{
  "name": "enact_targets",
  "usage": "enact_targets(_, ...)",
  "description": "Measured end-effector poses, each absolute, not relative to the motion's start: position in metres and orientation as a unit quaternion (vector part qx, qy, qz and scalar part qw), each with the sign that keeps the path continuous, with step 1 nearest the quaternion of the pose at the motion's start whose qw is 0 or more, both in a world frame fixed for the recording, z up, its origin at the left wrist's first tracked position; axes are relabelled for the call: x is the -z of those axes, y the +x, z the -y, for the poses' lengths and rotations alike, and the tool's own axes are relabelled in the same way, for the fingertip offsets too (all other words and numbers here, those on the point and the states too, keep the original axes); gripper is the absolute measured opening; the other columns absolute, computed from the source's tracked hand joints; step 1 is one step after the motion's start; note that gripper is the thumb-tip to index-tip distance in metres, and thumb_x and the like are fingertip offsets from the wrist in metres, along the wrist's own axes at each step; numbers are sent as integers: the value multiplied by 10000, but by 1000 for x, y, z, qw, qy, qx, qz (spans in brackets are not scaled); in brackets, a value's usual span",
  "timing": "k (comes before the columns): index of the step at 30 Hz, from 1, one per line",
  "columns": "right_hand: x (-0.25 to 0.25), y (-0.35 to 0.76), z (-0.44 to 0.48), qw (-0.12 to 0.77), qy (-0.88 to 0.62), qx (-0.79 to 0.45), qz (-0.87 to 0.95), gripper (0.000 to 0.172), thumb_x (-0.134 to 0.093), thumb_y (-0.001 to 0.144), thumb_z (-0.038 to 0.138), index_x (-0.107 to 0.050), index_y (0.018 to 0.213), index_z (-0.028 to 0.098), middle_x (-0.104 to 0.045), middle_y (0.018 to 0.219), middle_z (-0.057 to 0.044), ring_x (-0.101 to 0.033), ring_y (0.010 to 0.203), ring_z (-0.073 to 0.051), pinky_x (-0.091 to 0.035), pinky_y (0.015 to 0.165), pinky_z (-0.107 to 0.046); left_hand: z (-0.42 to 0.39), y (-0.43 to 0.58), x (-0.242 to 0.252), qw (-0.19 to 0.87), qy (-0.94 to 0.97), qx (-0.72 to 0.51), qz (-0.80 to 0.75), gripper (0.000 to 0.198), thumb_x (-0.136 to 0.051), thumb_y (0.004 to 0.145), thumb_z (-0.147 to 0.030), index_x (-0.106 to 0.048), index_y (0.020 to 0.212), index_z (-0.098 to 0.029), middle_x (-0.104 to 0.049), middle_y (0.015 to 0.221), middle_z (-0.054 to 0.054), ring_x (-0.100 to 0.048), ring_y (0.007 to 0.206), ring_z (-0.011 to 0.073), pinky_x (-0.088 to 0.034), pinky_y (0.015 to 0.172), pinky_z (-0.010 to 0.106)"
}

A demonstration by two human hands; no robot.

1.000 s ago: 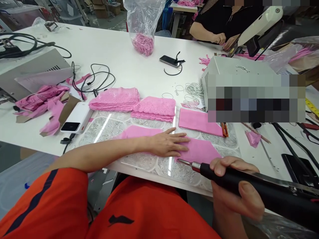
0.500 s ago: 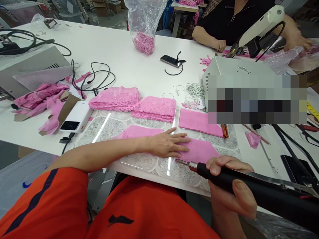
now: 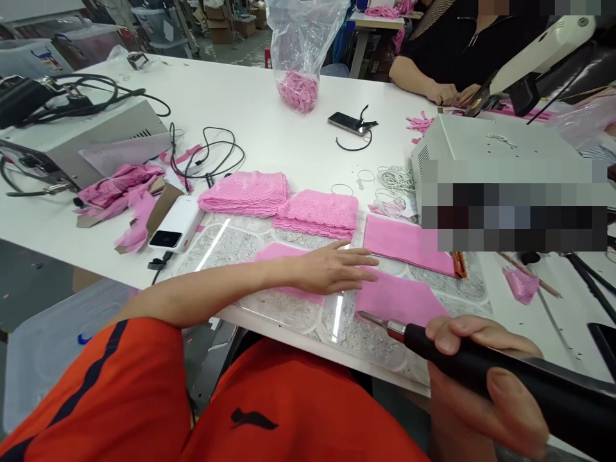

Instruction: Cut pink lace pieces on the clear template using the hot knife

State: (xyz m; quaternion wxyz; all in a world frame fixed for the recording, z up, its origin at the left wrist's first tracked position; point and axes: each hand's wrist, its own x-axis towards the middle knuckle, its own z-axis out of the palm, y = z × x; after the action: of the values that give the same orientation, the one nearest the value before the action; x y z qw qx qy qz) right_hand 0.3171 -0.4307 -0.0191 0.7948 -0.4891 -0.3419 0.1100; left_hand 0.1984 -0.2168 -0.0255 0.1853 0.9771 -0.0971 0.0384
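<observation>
My left hand [image 3: 332, 267] lies flat with fingers stretched out, resting between two pink fabric pieces on the glass work plate [image 3: 231, 240]. One pink piece [image 3: 283, 253] shows behind my wrist. Another pink piece [image 3: 397, 298] lies just right of my fingertips. My right hand [image 3: 486, 378] is wrapped around a black-handled cutting tool [image 3: 481, 366]. Its metal tip touches the near edge of the right pink piece.
Two stacks of pink lace [image 3: 245, 192] [image 3: 317, 212] and a flat pink stack [image 3: 407, 240] lie behind. A white power bank [image 3: 176, 224], cables [image 3: 206, 154], a phone [image 3: 349, 123], a bag of pink bits [image 3: 301, 90] and a grey box [image 3: 481, 138] stand around. Another person [image 3: 452, 58] sits opposite.
My left hand has slid off the right pink piece and lifted slightly leftward. The view has shifted, moving everything to the right. The tool stays at the piece's near edge.
</observation>
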Motion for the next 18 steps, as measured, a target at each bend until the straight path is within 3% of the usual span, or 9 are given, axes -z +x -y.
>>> enact_targets(5, 19, 308, 427, 803, -473, -147, 331, 214, -587, 696, 317, -645, 861, 195, -607, 785, -22, -514, 557, -138, -483, 588, -373, 195, 140, 19, 221, 972, -35, 75, 337, -408, 1018, -282, -654, 1240, -220, -580, 1388, 73, -399, 1413, 223, -219, 1207, 464)
enact_targets(12, 22, 290, 412, 786, -453, -219, 359, 203, -601, 760, 310, -636, 925, 197, -605, 853, -25, -547, 601, -127, -506, 608, -360, 196, 89, 40, 192, 979, -6, 63, 396, -410, 1022, -348, -539, 1373, -215, -426, 1517, 70, -307, 1460, 224, -44, 1233, 488)
enact_targets(18, 21, 284, 405, 769, -473, -223, 367, 196, -622, 755, 336, -630, 903, 207, -597, 838, -25, -541, 595, -126, -512, 613, -366, 202, 90, 47, 177, 982, -9, 67, 460, -468, 992, -444, -493, 1412, -259, -373, 1550, 57, -252, 1481, 240, -5, 1225, 503)
